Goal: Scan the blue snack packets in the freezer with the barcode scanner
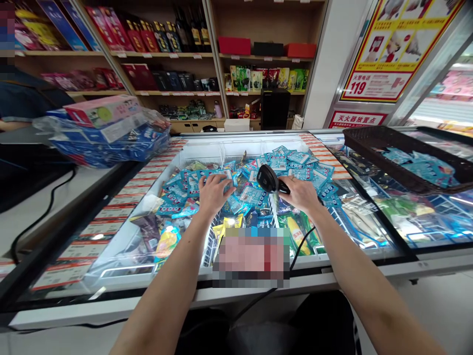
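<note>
My right hand [301, 194] is wrapped round the handle of a black barcode scanner [266, 179], whose head points left over the packets. A black cable [303, 241] hangs near my right wrist. My left hand [214, 192] hovers at or rests on the blue packets [181, 190] to the left, fingers apart and slightly bent; whether the fingertips touch a packet I cannot tell. More blue packets [301, 159] lie in a loose heap beyond the scanner. They spread over the glass top of a chest freezer [125, 246].
At right, a dark brown basket [391, 170] holds more blue packets. Plastic-wrapped boxes [107, 130] are stacked at left, beside a person's sleeve [33, 96]. A blurred pink-and-red patch [251, 254] covers something at the freezer's front edge. Shelves [173, 93] with goods stand behind.
</note>
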The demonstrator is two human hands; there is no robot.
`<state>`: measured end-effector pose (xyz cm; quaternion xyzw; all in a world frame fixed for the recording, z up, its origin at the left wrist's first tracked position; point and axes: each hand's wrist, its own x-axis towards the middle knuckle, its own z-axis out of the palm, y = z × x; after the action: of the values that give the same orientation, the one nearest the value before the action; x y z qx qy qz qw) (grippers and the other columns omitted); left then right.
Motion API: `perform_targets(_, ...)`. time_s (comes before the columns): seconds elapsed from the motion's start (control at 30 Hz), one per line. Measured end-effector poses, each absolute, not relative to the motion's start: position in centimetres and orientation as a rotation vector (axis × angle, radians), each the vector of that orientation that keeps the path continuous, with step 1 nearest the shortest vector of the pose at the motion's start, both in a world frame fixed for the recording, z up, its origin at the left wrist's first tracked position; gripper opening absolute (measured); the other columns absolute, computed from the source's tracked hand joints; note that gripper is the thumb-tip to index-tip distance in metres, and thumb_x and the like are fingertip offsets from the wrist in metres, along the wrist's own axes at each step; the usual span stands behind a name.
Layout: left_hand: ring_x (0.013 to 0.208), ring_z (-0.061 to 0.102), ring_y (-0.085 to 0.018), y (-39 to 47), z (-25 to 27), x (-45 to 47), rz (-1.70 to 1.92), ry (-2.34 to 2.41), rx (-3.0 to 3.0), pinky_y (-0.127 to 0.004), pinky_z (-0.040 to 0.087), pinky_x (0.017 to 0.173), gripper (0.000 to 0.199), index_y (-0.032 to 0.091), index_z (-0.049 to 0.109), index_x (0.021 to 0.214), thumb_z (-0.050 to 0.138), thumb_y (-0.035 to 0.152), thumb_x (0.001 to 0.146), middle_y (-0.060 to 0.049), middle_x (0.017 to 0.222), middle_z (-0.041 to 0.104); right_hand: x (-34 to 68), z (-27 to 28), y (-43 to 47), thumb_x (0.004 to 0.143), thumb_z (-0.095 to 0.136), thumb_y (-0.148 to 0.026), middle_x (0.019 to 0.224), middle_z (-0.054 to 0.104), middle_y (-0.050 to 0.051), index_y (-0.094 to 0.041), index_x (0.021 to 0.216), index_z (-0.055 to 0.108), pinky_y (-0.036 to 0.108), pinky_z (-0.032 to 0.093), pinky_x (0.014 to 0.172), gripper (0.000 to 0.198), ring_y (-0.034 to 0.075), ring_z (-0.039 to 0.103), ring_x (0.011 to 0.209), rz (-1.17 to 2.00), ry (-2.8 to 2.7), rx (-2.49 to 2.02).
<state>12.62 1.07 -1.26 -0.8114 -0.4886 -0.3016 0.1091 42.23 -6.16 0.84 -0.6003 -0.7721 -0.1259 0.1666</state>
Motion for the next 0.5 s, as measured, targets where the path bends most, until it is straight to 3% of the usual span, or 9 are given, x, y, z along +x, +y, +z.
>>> perform_targets(0.07,0.11,0.049,-0.029,1.3,-1.6,12.8,-0.914,-1.476,-2.333,-0.054,0.019,0.105,0.02,0.029,0.068,0.095,0.058,0.039,0.082,-0.007,0.111,0.063,42.3,0.8,-6.2,0.088,0.05,-0.042,0.112,0.066,0.006,-0.025,0.126,0.053,0.027,0.04,0.068,0.042,0.021,0.063,0.093,-0.356,-2.2,-1.714)
perform_targets(0.23,0.115,0.043,-0.032,1.7,-1.7,12.7,-0.971,-1.612,-2.125,-0.056,0.017,0.103,0.02,0.027,0.068,0.096,0.057,0.035,0.082,-0.01,0.121,0.055,42.4,0.8,-6.1,0.088,0.049,-0.043,0.111,0.067,0.005,-0.026,0.125,0.053,0.027,0.04,0.067,0.041,0.021,0.063,0.092,-0.363,-2.202,-1.719)
perform_targets(0.4,0.111,0.045,-0.032,2.3,-1.8,12.6,-1.028,-1.674,-2.223,-0.054,0.019,0.101,0.022,0.025,0.068,0.096,0.047,0.026,0.087,-0.011,0.106,0.059,42.3,0.8,-6.1,0.089,0.048,-0.043,0.109,0.067,0.006,-0.025,0.125,0.053,0.027,0.039,0.067,0.041,0.021,0.064,0.091,-0.374,-2.199,-1.752)
perform_targets(0.5,0.108,0.049,-0.029,2.4,-1.7,12.8,-0.968,-1.514,-2.374,-0.05,0.025,0.099,0.028,0.027,0.066,0.105,0.043,0.025,0.09,-0.01,0.107,0.062,42.3,0.7,-6.1,0.088,0.05,-0.041,0.109,0.067,0.006,-0.026,0.125,0.054,0.027,0.038,0.067,0.04,0.021,0.064,0.091,-0.377,-2.191,-1.761)
